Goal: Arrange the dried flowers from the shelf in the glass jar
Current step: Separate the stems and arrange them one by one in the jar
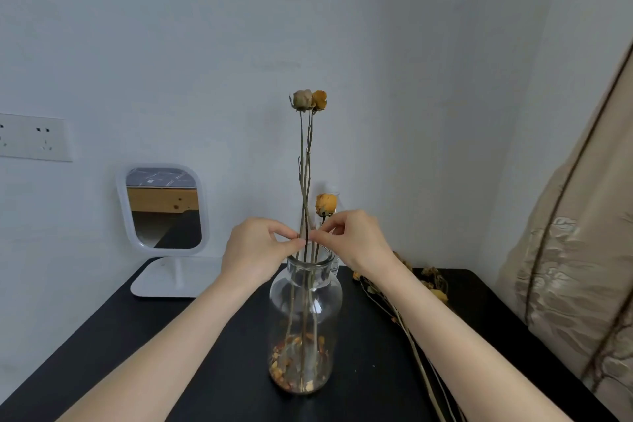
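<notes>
A clear glass jar (329, 301) with a wide body and a narrower neck stands upright on the black table (171, 336). Three dried roses stand in the jar. Two long-stemmed ones rise high above its mouth with their heads touching, a pale beige bud (302, 100) and an orange-yellow bud (319, 99). A shorter yellow rose (325, 204) shows just above the jar's mouth, a little to the right. A layer of dry orange and brown petal crumbs (294, 363) lies in the bottom of the jar around the stem ends.

Both hands meet just above the jar's mouth. The left hand (255, 250) has a narrow grip, thumb and forefinger pinched on the long stems from the left. The right hand (356, 240) has the same narrow pinching grip from the right, its fingertips at the stems; which stem it holds cannot be told.

To the right of the jar, a loose bundle of dried yellow-brown flowers (416, 353) lies flat on the table, partly under the right forearm. Behind the jar to the left stands a white rounded-square mirror on a flat white base (164, 209). Farther left of the jar, a white socket plate (34, 137) sits on the wall. A beige curtain (575, 250) hangs well to the right of the jar.
</notes>
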`<state>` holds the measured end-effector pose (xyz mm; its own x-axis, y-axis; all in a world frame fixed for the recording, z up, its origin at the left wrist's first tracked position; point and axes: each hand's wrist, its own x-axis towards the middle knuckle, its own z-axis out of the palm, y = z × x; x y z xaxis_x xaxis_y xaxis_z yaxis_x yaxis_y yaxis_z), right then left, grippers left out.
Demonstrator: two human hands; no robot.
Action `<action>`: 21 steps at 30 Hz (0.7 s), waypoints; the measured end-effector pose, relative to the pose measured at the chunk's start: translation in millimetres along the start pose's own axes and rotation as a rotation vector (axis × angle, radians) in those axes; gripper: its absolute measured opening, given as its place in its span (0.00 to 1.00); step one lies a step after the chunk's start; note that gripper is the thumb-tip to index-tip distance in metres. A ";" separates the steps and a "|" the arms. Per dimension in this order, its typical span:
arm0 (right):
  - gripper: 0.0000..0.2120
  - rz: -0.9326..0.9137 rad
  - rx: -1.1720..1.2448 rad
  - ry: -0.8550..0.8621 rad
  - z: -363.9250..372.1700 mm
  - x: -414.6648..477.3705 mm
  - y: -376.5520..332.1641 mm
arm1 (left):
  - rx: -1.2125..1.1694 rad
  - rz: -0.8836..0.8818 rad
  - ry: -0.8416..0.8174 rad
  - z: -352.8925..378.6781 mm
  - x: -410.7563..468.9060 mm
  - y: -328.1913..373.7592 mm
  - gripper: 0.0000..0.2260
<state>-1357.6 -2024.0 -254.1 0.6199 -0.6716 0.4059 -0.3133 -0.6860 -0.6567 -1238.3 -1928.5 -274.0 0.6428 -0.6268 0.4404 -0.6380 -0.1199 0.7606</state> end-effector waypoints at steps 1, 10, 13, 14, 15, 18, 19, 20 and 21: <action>0.09 0.003 0.020 0.017 -1.2 -0.3 0.2 | 0.007 0.003 0.013 -0.9 -1.5 0.8 0.05; 0.10 0.050 0.056 0.045 -20.0 -20.1 25.9 | -0.091 0.162 -0.022 18.4 -69.4 17.3 0.09; 0.10 0.163 -0.004 0.030 -33.6 -36.3 58.5 | -0.089 0.186 -0.255 53.7 -103.9 23.7 0.11; 0.09 0.204 -0.020 0.030 -39.1 -43.1 72.0 | -0.065 0.175 -0.339 67.9 -111.8 25.2 0.11; 0.09 0.246 -0.034 0.034 -44.9 -50.7 86.6 | -0.033 0.156 -0.416 82.8 -117.0 25.6 0.11; 0.06 0.390 -0.082 0.032 -62.3 -77.1 131.2 | 0.040 0.054 -0.560 125.4 -121.3 23.9 0.08; 0.05 0.436 -0.107 0.024 -67.3 -86.0 145.6 | 0.053 0.021 -0.574 138.5 -120.6 23.2 0.07; 0.04 0.480 -0.134 0.010 -71.5 -94.1 159.0 | 0.074 -0.007 -0.578 150.6 -119.7 22.3 0.08; 0.04 0.522 -0.158 -0.008 -75.0 -101.4 170.8 | 0.111 -0.031 -0.577 161.9 -118.1 21.2 0.09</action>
<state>-1527.9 -2094.1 -359.8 0.3582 -0.9325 0.0462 -0.6846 -0.2960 -0.6661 -1396.4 -1981.6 -387.0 0.3465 -0.9359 0.0641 -0.6832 -0.2049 0.7009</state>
